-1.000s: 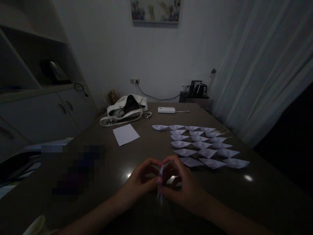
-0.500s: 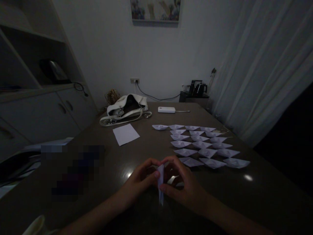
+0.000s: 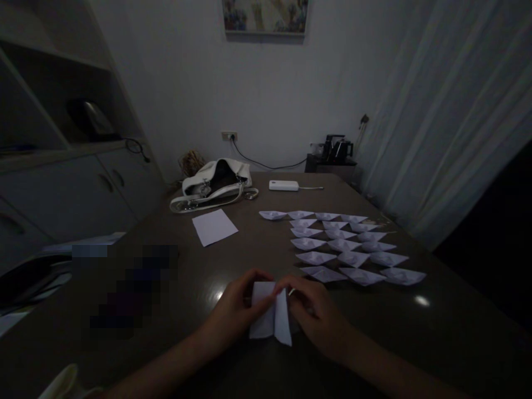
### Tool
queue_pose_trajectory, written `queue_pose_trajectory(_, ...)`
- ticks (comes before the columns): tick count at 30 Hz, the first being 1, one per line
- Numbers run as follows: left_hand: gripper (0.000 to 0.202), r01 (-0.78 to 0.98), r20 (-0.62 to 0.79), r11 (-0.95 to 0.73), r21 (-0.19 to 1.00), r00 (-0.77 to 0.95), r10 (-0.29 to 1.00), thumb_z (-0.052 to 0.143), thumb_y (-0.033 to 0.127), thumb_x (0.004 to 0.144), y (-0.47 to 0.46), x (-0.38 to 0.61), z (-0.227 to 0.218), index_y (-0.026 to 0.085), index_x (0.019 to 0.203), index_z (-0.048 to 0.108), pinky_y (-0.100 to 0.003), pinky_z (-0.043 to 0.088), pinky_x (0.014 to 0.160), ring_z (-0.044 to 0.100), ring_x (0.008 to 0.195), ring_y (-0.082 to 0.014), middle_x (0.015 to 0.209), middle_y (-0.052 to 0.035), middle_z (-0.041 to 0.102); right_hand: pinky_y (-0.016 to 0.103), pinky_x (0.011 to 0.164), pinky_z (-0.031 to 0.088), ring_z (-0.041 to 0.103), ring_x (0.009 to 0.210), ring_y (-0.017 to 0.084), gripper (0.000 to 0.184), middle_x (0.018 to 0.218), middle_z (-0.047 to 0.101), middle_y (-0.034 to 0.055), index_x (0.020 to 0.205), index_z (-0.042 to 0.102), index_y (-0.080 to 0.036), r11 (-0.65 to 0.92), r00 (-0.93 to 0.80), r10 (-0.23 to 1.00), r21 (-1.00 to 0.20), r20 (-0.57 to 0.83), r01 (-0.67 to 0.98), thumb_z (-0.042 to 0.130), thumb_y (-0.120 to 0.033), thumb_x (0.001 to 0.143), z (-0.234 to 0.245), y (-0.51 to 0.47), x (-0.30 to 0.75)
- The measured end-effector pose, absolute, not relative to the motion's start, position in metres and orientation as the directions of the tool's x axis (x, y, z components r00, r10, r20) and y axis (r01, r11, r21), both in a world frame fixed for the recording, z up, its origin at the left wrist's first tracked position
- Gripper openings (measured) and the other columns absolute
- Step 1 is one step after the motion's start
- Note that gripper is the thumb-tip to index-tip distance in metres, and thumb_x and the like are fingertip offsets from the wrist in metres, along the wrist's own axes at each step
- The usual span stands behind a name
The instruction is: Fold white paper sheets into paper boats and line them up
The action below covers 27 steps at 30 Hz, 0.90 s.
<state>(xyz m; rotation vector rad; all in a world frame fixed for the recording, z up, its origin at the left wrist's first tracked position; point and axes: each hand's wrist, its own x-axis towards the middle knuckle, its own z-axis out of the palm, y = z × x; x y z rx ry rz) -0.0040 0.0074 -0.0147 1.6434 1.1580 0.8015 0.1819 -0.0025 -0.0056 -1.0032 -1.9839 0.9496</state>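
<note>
Between my hands, close to the table's near side, is a folded piece of white paper with its flaps spread apart at the bottom. My left hand grips its left part, thumb on the near face and fingers behind. At the upper right of the paper, my right hand pinches the edge; some of its fingertips are hidden behind the sheet. Beyond my right hand, several white paper boats stand in rows. A flat stack or sheet of white paper lies farther off to the left.
The dark table also bears a white handbag at the far left and a white power bank with a short cable at the back. A blurred-out patch covers things at left. A curtain hangs on the right.
The folded paper was a narrow, upright strip edge-on to me; now its flaps are opened out wider. My right hand's thumb has moved up and the hand slightly right.
</note>
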Motion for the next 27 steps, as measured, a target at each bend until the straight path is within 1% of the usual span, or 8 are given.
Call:
queue_pose_trajectory(3, 0.030, 0.499, -0.028, -0.126, 0.858, 0.290, 0.956, 0.060, 0.028, 0.077, 0.009, -0.007, -0.013, 0.014, 0.104, 0.060, -0.033, 0.049, 0.068, 0.063, 0.081, -0.0242, 0.091, -0.0084, 0.067, 0.022, 0.050, 0.036, 0.051, 0.055, 0.011, 0.019, 0.063, 0.053, -0.0023, 0.081, 0.058, -0.018, 0.402, -0.403, 0.889, -0.794, 0.219, 0.457, 0.043, -0.022, 0.092, -0.005, 0.002, 0.184)
queue_pose_trajectory(6, 0.027, 0.614, -0.021, -0.153, 0.774, 0.266, 0.964, 0.061, 0.026, 0.075, 0.011, -0.010, -0.012, 0.015, 0.100, 0.064, -0.034, 0.047, 0.069, 0.063, 0.080, -0.0253, 0.091, -0.0089, 0.069, 0.026, 0.057, 0.041, 0.055, 0.063, 0.014, 0.017, 0.073, 0.057, 0.0016, 0.075, 0.059, -0.016, 0.423, -0.402, 0.896, -0.646, 0.191, 0.635, 0.057, -0.028, 0.086, -0.010, 0.006, 0.186)
queue_pose_trajectory(9, 0.027, 0.659, 0.029, -0.188, 0.729, 0.244, 0.969, 0.065, 0.026, 0.071, 0.011, -0.013, -0.015, 0.017, 0.097, 0.065, -0.033, 0.046, 0.071, 0.063, 0.084, -0.0262, 0.094, -0.0088, 0.070, 0.033, 0.074, 0.046, 0.057, 0.088, 0.021, 0.008, 0.099, 0.059, 0.0075, 0.086, 0.064, -0.017, 0.516, -0.467, 0.855, -0.465, 0.226, 0.719, 0.065, -0.019, 0.078, -0.015, 0.005, 0.186)
queue_pose_trajectory(11, 0.029, 0.680, 0.043, -0.192, 0.707, 0.230, 0.972, 0.068, 0.029, 0.069, 0.011, -0.016, -0.016, 0.018, 0.096, 0.066, -0.033, 0.045, 0.070, 0.063, 0.084, -0.0270, 0.091, -0.0086, 0.070, 0.040, 0.086, 0.044, 0.052, 0.103, 0.025, 0.019, 0.114, 0.058, 0.0085, 0.099, 0.065, -0.020, 0.596, -0.545, 0.803, -0.359, 0.241, 0.718, 0.060, -0.014, 0.081, -0.015, 0.002, 0.185)
queue_pose_trajectory(13, 0.027, 0.712, 0.025, -0.171, 0.681, 0.210, 0.977, 0.068, 0.033, 0.069, 0.012, -0.020, -0.014, 0.018, 0.091, 0.066, -0.031, 0.044, 0.067, 0.063, 0.081, -0.0271, 0.082, -0.0074, 0.069, 0.042, 0.089, 0.042, 0.050, 0.106, 0.026, 0.031, 0.117, 0.059, 0.0080, 0.111, 0.063, -0.021, 0.646, -0.615, 0.762, -0.303, 0.202, 0.701, 0.054, -0.010, 0.084, -0.014, 0.000, 0.183)
queue_pose_trajectory(18, 0.017, 0.765, -0.019, -0.145, 0.628, 0.202, 0.979, 0.067, 0.031, 0.070, 0.013, -0.024, -0.007, 0.017, 0.079, 0.064, -0.027, 0.039, 0.056, 0.059, 0.064, -0.0213, 0.067, -0.0029, 0.064, 0.039, 0.091, 0.043, 0.050, 0.104, 0.025, 0.041, 0.114, 0.059, 0.0090, 0.122, 0.058, -0.018, 0.637, -0.641, 0.759, -0.333, 0.111, 0.696, 0.050, -0.009, 0.083, -0.012, -0.001, 0.181)
queue_pose_trajectory(22, 0.006, 0.741, 0.130, -0.340, 0.580, 0.328, 0.936, 0.060, 0.020, 0.077, 0.008, -0.024, -0.014, 0.018, 0.082, 0.064, -0.027, 0.044, 0.063, 0.060, 0.072, -0.0198, 0.080, -0.0050, 0.065, 0.041, 0.091, 0.043, 0.050, 0.104, 0.026, 0.042, 0.116, 0.058, 0.0099, 0.124, 0.056, -0.017, 0.618, -0.624, 0.775, -0.327, 0.100, 0.715, 0.048, -0.011, 0.083, -0.015, 0.000, 0.181)
queue_pose_trajectory(27, 0.024, 0.626, 0.212, -0.561, 0.542, 0.544, 0.812, 0.053, 0.013, 0.084, 0.000, -0.028, -0.025, 0.021, 0.101, 0.068, -0.031, 0.050, 0.079, 0.063, 0.090, -0.0219, 0.101, -0.0086, 0.068, 0.042, 0.090, 0.043, 0.049, 0.104, 0.026, 0.037, 0.114, 0.058, 0.0103, 0.121, 0.057, -0.017, 0.615, -0.619, 0.778, -0.336, 0.110, 0.713, 0.044, -0.013, 0.087, -0.017, -0.001, 0.180)
